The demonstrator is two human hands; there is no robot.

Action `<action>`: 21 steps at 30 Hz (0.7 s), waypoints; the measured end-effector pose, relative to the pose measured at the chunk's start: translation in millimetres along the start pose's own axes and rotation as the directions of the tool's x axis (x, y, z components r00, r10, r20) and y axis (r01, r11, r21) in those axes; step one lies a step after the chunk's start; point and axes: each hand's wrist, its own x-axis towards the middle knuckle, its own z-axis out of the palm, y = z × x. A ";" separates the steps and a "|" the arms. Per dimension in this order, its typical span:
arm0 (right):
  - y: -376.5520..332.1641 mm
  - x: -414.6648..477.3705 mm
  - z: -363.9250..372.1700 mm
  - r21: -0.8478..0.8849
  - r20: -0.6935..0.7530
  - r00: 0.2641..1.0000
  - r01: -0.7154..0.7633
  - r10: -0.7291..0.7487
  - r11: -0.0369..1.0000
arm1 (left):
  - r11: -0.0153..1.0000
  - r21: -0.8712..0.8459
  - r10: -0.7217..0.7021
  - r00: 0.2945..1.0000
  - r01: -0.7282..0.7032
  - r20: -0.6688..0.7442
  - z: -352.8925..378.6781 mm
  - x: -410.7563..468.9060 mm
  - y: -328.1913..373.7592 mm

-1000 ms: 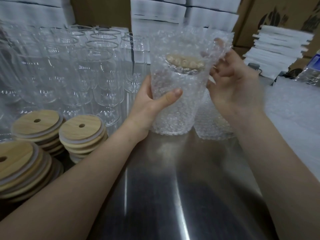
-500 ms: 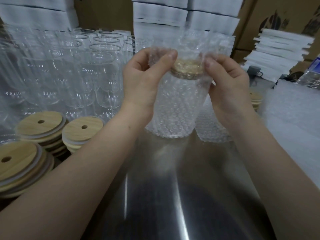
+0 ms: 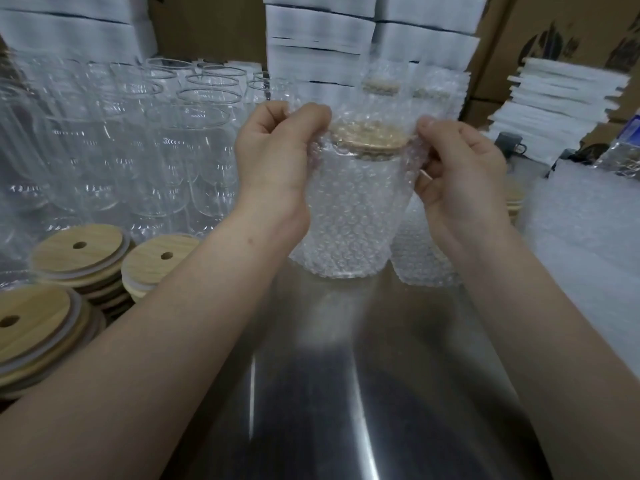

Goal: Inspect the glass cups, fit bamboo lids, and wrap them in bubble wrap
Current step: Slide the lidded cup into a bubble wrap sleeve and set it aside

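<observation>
Both hands, left hand (image 3: pixel 277 150) and right hand (image 3: pixel 460 168), pinching the bubble wrap (image 3: pixel 349 216) beside the bamboo lid (image 3: pixel 369 136) (yank unevenly and that cup could tip).

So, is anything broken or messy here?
Nothing stands out. The left hand and right hand pinch bubble wrap round a cup; its bamboo lid is on. The spare lid stacks lean a little, but no cracks or spills show.

Bubble wrap (image 3: pixel 349 216): clear, dotted with round bubbles. Bamboo lid (image 3: pixel 369 138): pale tan, grained. Spare lids (image 3: pixel 78 251): tan, white rims. Table (image 3: pixel 346 393): grey steel, streaked glare. Foam sheets (image 3: pixel 561 98): white. Boxes (image 3: pixel 554 26): brown, dark print.
</observation>
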 end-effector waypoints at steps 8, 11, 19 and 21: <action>2.7 1.9 2.7 0.156 -0.101 0.972 -0.197 0.214 0.968 | 0.998 -0.018 -0.068 0.996 0.067 -0.055 3.6 -0.8 0.6; 2.8 0.3 3.0 0.121 -0.120 0.978 -0.155 0.170 0.980 | 0.997 -0.025 -0.068 0.998 0.067 -0.018 3.7 -4.4 -2.4; 6.5 -5.4 9.0 -0.455 -0.129 0.972 0.118 -0.197 0.883 | 0.997 0.056 0.046 0.998 -0.048 0.039 -0.6 -11.8 -21.0; 7.8 -7.5 8.9 -0.576 -0.089 0.961 0.166 -0.263 0.800 | 0.996 0.051 0.073 0.992 -0.079 0.102 -3.3 -14.2 -27.7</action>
